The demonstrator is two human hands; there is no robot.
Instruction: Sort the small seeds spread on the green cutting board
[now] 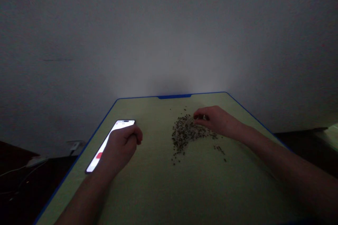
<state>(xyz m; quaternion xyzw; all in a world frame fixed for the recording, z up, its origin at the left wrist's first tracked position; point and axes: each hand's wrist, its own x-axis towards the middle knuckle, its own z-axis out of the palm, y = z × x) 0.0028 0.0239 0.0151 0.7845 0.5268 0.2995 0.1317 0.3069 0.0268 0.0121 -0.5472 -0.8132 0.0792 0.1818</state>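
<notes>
A loose pile of small dark grains, perhaps seeds or beads (pixel 181 136), is spread over the pale green tabletop (pixel 158 186). At its far right edge, my right hand (pixel 212 117) has thumb and fingers drawn into a pinch. Whatever sits between those fingertips is too small and dim to make out. My left hand (pixel 124 142) is closed, with its fingers curled under, beside and partly over a lit smartphone (pixel 93 163). The inside of that hand is hidden. White and a red spot show on the phone's screen.
A blue rim (pixel 174 96) edges the table, which stands close to a plain grey wall (pixel 169 35). A few stray grains (pixel 219 148) lie right of the pile. White cables (pixel 33 167) and a plug (pixel 75 145) appear low at the left.
</notes>
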